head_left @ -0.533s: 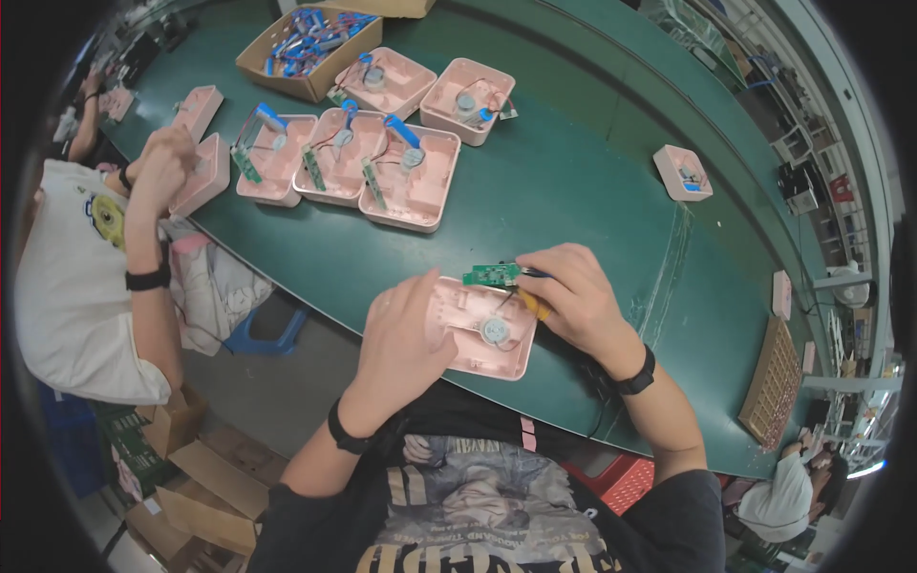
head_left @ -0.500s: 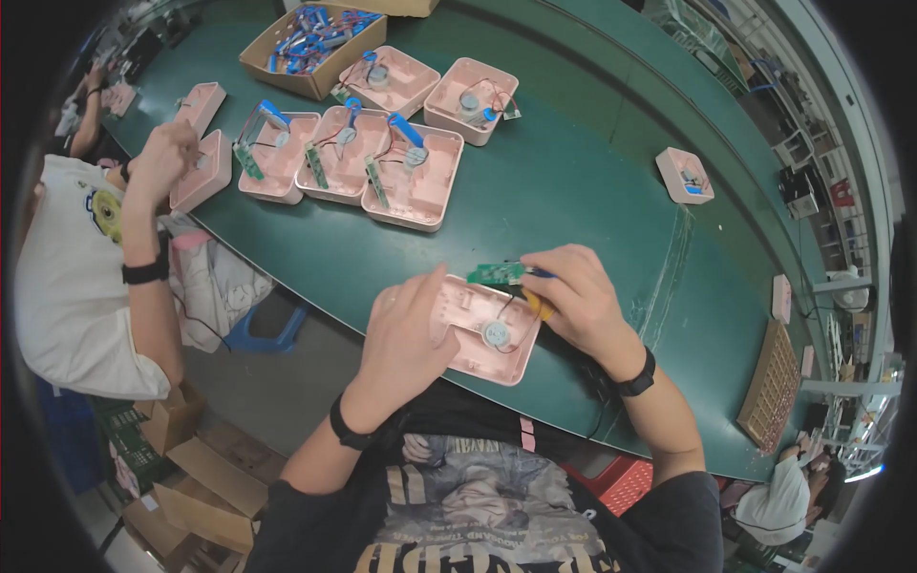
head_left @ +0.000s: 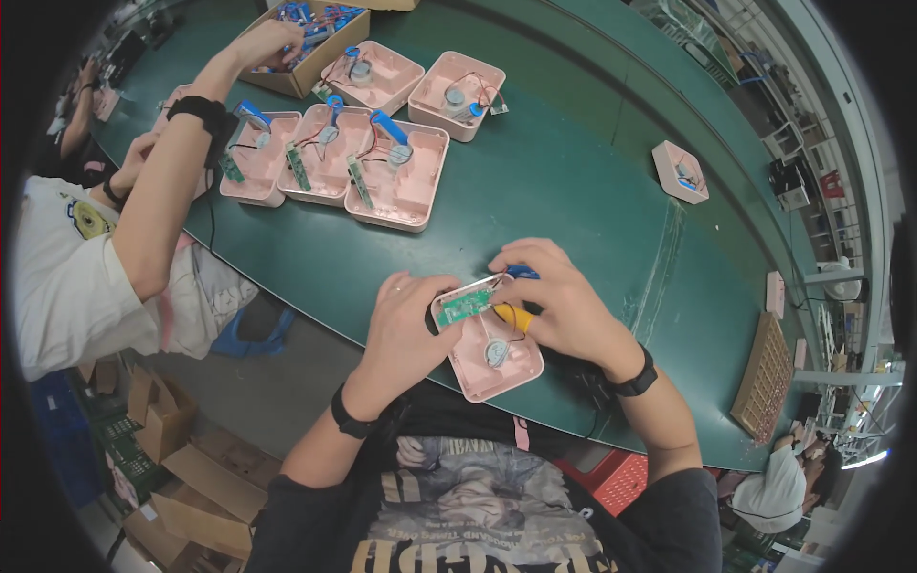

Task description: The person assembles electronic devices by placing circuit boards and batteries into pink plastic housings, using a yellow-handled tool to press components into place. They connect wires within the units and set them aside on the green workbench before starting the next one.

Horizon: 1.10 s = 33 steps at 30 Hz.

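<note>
A pink plastic case [head_left: 490, 383] is tilted at the table's near edge in front of me, its open side up. Around its left wall my left hand [head_left: 409, 320] is closed, the thumb by a green circuit board [head_left: 463, 307]. The board lies across the case's far end. Inside sits a round grey disc [head_left: 496, 353] with a thin wire. My right hand [head_left: 551, 302] is closed at the far right corner, on a partly hidden blue and yellow thing [head_left: 513, 316]; its kind I cannot make out. Dark wires run between the board and these fingers.
Several pink cases [head_left: 399, 205] with boards, discs and blue cells stand at the far left. A co-worker's hand [head_left: 270, 43] reaches into a cardboard box [head_left: 320, 62] of blue cells. One pink case [head_left: 680, 172] stands right; a brown gridded tray [head_left: 767, 377] lies beyond.
The circuit board has come down from above the case's far edge onto its far end. The case has turned slightly. The co-worker's hand has moved from a case to the box of blue cells.
</note>
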Motion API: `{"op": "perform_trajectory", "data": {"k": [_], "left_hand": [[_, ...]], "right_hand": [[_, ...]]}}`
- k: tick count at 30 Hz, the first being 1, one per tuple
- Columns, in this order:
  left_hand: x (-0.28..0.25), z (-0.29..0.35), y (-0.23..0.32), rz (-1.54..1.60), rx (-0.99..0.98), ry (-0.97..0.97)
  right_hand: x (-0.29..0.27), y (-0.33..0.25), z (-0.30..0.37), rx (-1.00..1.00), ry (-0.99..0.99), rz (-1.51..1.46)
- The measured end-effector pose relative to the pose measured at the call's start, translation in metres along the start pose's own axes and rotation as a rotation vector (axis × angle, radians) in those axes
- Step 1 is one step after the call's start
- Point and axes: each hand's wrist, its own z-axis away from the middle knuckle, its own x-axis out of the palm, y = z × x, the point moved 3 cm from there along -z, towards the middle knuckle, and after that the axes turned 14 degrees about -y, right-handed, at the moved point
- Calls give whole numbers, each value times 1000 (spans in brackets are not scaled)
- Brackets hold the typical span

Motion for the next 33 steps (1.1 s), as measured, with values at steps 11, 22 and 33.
{"op": "perform_trajectory", "data": {"k": [11, 22, 33], "left_hand": [[3, -3, 0, -90, 219, 106], [-1, -5, 9, -119, 216, 87], [3, -2, 8, -218, 213, 70]], "right_hand": [[5, -15, -9, 62, -99, 283], [5, -13, -7, 88, -178, 282], [7, -9, -7, 69, -137, 273]]}}
